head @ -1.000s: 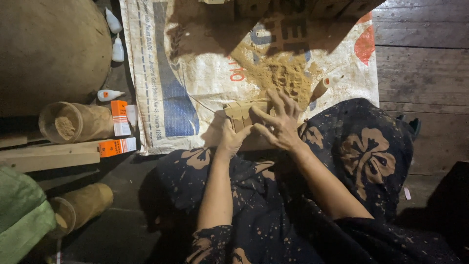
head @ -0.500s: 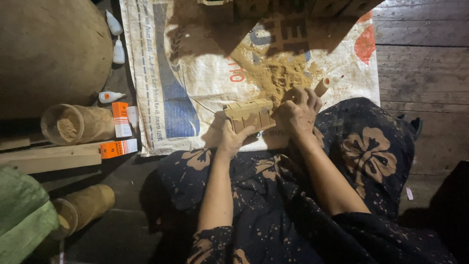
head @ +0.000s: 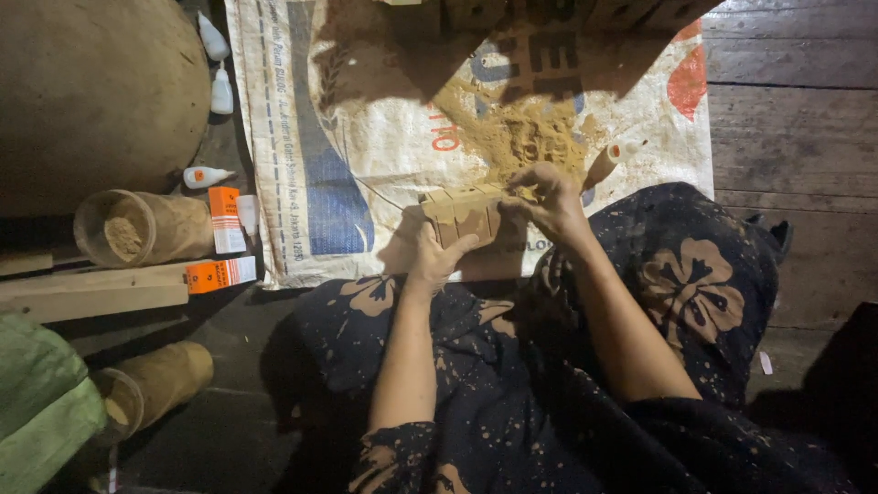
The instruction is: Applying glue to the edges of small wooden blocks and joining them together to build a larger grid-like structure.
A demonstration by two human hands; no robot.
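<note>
While the left hand [head: 434,256] grips the wooden block [head: 465,215] from 7 o'clock, fingers wrapped on its lower edge, the right hand [head: 549,201] pinches its 3 o'clock end, fingertips closed on it. Risk: block slips into the sawdust pile [head: 521,137] at 12 o'clock, or powder scatters off the woven sack [head: 366,183]. Block: tan, slatted, dusty, held above the lap.

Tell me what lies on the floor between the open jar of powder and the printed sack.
In the head view, between the open jar and the printed sack lie an orange and white box and a small white bottle.
</note>
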